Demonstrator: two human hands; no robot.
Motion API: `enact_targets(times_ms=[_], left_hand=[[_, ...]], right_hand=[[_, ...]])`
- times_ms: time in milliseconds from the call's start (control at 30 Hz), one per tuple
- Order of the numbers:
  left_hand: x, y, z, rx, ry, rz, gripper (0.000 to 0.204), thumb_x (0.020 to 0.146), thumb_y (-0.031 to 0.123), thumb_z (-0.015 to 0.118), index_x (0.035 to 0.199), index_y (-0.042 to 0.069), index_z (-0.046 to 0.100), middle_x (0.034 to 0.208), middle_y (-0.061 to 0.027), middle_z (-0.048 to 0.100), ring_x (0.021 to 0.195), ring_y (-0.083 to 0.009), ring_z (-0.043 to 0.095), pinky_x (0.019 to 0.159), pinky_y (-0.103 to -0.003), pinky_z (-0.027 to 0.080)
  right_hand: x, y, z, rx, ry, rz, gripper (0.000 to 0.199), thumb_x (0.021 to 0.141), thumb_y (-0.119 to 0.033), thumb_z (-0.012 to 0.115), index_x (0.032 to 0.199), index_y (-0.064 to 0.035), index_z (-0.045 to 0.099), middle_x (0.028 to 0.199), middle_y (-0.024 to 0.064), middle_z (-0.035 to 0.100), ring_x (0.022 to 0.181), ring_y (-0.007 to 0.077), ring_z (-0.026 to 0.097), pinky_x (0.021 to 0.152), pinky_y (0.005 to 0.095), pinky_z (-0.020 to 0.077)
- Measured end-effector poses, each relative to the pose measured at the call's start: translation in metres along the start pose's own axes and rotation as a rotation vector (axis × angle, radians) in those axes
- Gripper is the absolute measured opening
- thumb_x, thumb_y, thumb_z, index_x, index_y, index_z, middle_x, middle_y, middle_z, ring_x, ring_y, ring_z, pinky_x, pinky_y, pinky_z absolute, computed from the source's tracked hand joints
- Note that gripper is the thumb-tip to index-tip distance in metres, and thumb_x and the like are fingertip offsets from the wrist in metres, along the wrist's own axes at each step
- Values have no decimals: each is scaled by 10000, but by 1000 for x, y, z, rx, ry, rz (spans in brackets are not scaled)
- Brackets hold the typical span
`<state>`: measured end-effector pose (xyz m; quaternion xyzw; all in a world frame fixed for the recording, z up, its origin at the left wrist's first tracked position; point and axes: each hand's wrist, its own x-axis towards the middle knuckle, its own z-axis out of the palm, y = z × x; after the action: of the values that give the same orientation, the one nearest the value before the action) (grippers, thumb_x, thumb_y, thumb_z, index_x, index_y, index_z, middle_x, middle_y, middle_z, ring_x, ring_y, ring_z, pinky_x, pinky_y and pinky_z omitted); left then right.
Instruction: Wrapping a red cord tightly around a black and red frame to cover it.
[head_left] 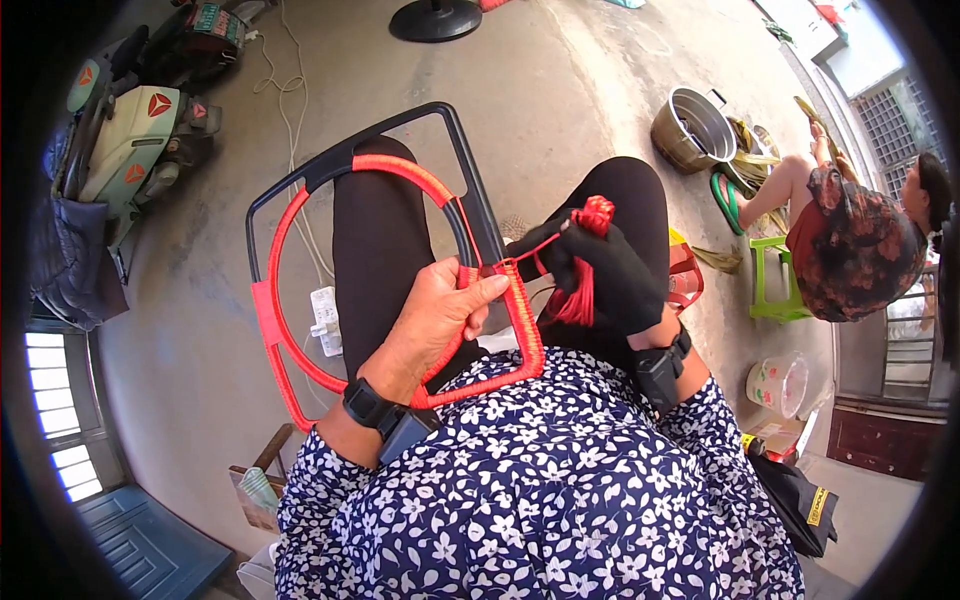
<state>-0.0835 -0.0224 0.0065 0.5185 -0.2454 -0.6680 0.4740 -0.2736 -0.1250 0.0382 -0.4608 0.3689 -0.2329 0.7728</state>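
A black frame [470, 150] with rounded corners and a ring inside it rests across my lap, tilted. Red cord is wound tightly round its lower and right sides and over much of the ring; the upper part is bare black. My left hand [425, 310], bare, is closed round the ring and the frame's right side, thumb on the red winding. In a black glove, my right hand [620, 280] grips a bundle of red cord [575, 305], whose ends hang below and stick out above the fist. A taut strand runs from it to the frame's right side.
Another person sits at the right on a green stool [770, 290], holding a long olive strip. Near them stand a metal pot [690, 130] and a plastic tub [778, 385]. A white power strip [325, 320] lies by my left leg. A scooter [140, 140] stands far left.
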Motion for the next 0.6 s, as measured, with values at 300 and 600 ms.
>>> enact_targets(times_ms=[300,600], left_hand=[[1,9,15,-70,-63,37,209,878,136,700,930,23,532,654,10,518,450,-55,456,387,-207,355],[23,14,20,-79,-138,-51,203,947,224,601,877,39,555,532,-10,512,349,-83,435,330,-223,357]], right_hand=[[-29,-16,12,-84,-48,-21,179,930,-228,549,852,-67,553,662,-35,479,566,40,432,514,217,334],[-54,-3,-22,-172,-29,-85,221,934,-249,572,940,-30,606,777,32,623,633,113,566,608,247,459]])
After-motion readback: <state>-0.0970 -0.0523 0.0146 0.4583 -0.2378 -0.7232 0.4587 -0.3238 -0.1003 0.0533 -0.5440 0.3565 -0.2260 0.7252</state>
